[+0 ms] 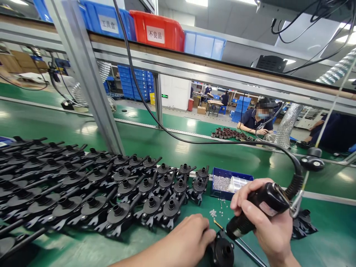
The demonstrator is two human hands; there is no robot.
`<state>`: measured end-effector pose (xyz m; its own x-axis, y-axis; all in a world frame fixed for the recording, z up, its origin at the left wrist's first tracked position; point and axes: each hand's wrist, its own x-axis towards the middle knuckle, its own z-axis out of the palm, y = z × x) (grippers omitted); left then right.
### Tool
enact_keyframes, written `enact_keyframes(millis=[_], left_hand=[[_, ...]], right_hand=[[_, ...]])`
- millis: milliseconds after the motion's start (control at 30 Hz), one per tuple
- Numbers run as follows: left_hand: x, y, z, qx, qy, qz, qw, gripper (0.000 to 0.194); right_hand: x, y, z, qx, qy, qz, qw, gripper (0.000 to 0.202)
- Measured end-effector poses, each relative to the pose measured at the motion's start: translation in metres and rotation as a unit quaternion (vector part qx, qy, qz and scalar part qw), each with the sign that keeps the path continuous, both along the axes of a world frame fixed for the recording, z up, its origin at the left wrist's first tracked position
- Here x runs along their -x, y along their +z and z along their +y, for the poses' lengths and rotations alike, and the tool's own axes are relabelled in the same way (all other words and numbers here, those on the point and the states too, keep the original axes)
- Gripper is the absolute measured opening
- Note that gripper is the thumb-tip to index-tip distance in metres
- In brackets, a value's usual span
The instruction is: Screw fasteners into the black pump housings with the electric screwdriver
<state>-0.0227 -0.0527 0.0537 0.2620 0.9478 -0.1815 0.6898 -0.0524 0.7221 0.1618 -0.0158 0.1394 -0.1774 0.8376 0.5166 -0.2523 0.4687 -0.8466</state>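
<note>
In my right hand [274, 231] is a black electric screwdriver [240, 223], tilted down to the left, its cord leaving the upper end. Its lower end is close above a round black plastic pump housing [224, 252] at the bottom edge; whether the bit touches a screw is hidden. My left hand [191, 235] has its fingers curled against the left side of that housing, gripping it. A thin brass-tipped rod [218, 224] shows just behind the housing. Small metal nuts or screws [213, 213] lie loose on the green bench, in front of a blue parts box [233, 172].
Rows of similar black housings [94, 205] cover the left of the bench. More black parts [304, 224] lie at the right. A metal post [86, 74] and a shelf with a red bin [157, 31] stand ahead. A co-worker [257, 118] sits across the benches.
</note>
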Motion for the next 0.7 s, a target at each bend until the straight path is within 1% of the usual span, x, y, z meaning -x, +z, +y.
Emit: enact_keyframes(millis=[33, 100, 200, 233, 333, 433, 633, 700], left_hand=[[-0.001, -0.004, 0.003, -0.015, -0.002, 0.028, 0.999, 0.028], [-0.004, -0.017, 0.012, -0.04, 0.002, 0.09, 0.995, 0.032], [-0.01, -0.038, 0.025, -0.053, -0.02, 0.163, 0.985, 0.058], [-0.012, -0.043, 0.028, -0.057, -0.032, 0.174, 0.983, 0.061], [-0.013, -0.048, 0.031, -0.063, -0.046, 0.186, 0.98, 0.052], [-0.013, -0.048, 0.031, -0.06, -0.03, 0.178, 0.982, 0.04], [-0.012, -0.054, 0.034, -0.037, 0.024, 0.098, 0.994, 0.025], [-0.013, -0.053, 0.033, -0.008, 0.035, 0.017, 0.999, 0.017]], right_hand=[[0.0, 0.0, 0.001, -0.003, 0.0, -0.012, 1.0, 0.017], [0.001, -0.004, 0.002, -0.013, 0.015, -0.026, 0.999, 0.015], [0.005, -0.011, 0.005, -0.028, 0.043, -0.033, 0.998, 0.013], [0.006, -0.013, 0.005, -0.03, 0.048, -0.036, 0.998, 0.012], [0.008, -0.015, 0.006, -0.039, 0.058, -0.046, 0.997, 0.01], [0.007, -0.013, 0.005, -0.036, 0.062, -0.034, 0.997, 0.012], [0.006, -0.011, 0.004, -0.007, 0.081, 0.003, 0.997, 0.015], [0.006, -0.011, 0.004, -0.003, 0.086, 0.004, 0.996, 0.015]])
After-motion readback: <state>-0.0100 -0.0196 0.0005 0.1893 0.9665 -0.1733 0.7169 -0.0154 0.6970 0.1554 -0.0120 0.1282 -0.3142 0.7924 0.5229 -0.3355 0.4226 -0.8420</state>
